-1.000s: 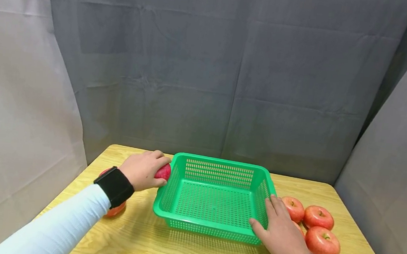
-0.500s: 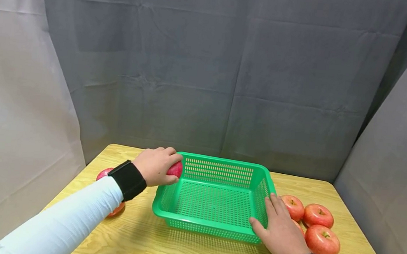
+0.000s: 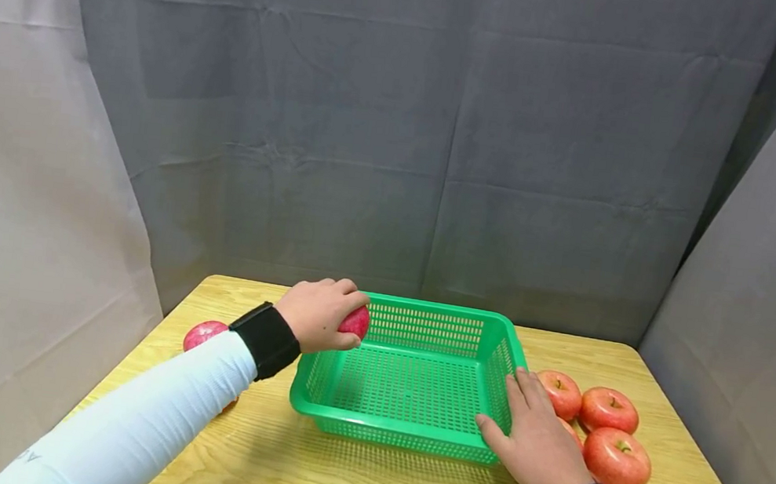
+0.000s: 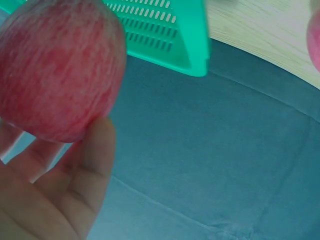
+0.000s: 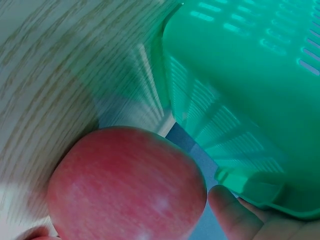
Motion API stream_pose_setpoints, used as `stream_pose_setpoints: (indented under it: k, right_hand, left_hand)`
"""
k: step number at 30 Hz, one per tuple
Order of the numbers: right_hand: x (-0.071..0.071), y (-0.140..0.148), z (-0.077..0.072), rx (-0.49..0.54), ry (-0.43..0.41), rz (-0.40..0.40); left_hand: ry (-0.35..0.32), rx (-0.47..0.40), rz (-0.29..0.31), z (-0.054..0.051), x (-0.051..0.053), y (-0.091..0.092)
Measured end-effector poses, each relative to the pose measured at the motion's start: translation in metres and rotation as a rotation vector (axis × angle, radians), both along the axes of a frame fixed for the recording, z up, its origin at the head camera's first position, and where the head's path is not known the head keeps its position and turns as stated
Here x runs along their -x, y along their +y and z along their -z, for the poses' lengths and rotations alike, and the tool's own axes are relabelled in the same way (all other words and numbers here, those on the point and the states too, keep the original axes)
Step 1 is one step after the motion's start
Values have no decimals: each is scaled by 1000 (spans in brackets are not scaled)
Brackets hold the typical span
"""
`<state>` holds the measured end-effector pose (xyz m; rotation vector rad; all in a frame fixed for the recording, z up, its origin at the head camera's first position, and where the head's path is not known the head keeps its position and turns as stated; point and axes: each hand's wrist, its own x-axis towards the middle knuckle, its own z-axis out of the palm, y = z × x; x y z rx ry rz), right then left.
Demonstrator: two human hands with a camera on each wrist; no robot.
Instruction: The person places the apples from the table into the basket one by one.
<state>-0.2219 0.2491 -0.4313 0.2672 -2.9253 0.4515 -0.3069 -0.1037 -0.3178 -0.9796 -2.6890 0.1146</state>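
A green plastic basket point(image 3: 403, 433) with slotted walls stands mid-table. Over its left rim, my left hand point(image 3: 319, 315) grips a red apple point(image 3: 355, 322) from above. In the left wrist view the thumb and fingers press against that apple point(image 4: 62, 70), held clear of the basket point(image 4: 192, 37). My right hand point(image 3: 537, 443) rests on the basket's right rim with its fingers extended and its thumb on the inner side. The right wrist view has fingertips by the rim and a large apple point(image 5: 127, 185) beside the basket wall point(image 5: 235, 85).
Several apples point(image 3: 617, 461) sit clustered right of the basket, close to my right hand. A pinkish apple point(image 3: 203, 333) lies on the left, partly behind my left forearm, which nearly hides another. Grey cloth point(image 3: 341, 150) hangs behind the wooden table point(image 3: 306, 478).
My left hand has carried the apple rightward, from beside the basket's left edge to over its left part. The right hand and the basket have stayed in place.
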Motion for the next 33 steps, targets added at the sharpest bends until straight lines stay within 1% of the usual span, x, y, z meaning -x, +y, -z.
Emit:
stream_pose_setpoints:
  k: [6,13,19,25,28,33]
  right_hand:
    - [-1,-2,1,8,12,-5]
    - [-4,-4,1,9,17,-3]
    - [-3,-3,1,2,15,-4]
    - [-4,-1,3,4,18,3]
    - [-5,-1,4,0,19,6]
    - [-6,-1,4,-5,19,14]
  left_hand:
    - [1,25,14,2,0,12]
    - [14,22,54,9,0,27]
    - [24,32,67,14,2,41]
    - [-15,32,86,21,6,54]
    - [-38,27,77,25,9,57]
    - [-82,-6,68,30,14,64]
